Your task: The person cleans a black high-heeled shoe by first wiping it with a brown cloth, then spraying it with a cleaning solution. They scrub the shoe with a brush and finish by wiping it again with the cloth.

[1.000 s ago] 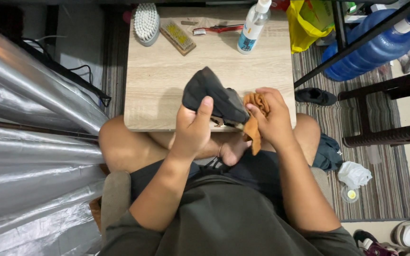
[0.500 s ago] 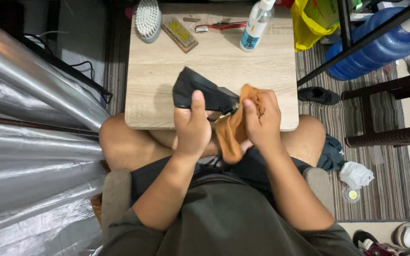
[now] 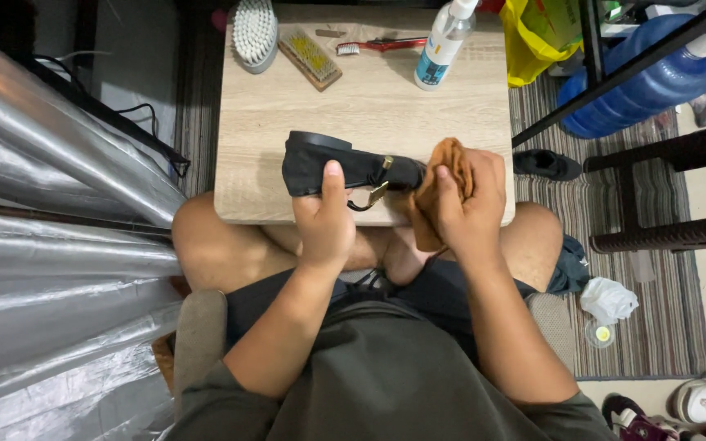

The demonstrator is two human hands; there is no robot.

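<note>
1. The left hand [image 3: 326,224] grips a black shoe [image 3: 345,167], thumb laid over its upper and fingers wrapped underneath, out of sight.
2. The shoe lies on its side at the near edge of the table [image 3: 369,106], its gold buckle [image 3: 377,192] hanging just past that edge.
3. The right hand [image 3: 471,204] is closed on an orange-brown cloth [image 3: 443,184], fingers bunching it against the shoe's right end.
4. Part of the cloth hangs below the table edge, over the person's lap.
5. At the far side of the table from the shoe lie a white brush [image 3: 255,33], a wooden brush [image 3: 310,59] with yellow bristles, a red toothbrush [image 3: 373,46] and a spray bottle [image 3: 443,45].
6. Right of the table stand a yellow bag [image 3: 537,41] and a blue water jug [image 3: 639,82]; a black stool [image 3: 680,188] sits nearer.
</note>
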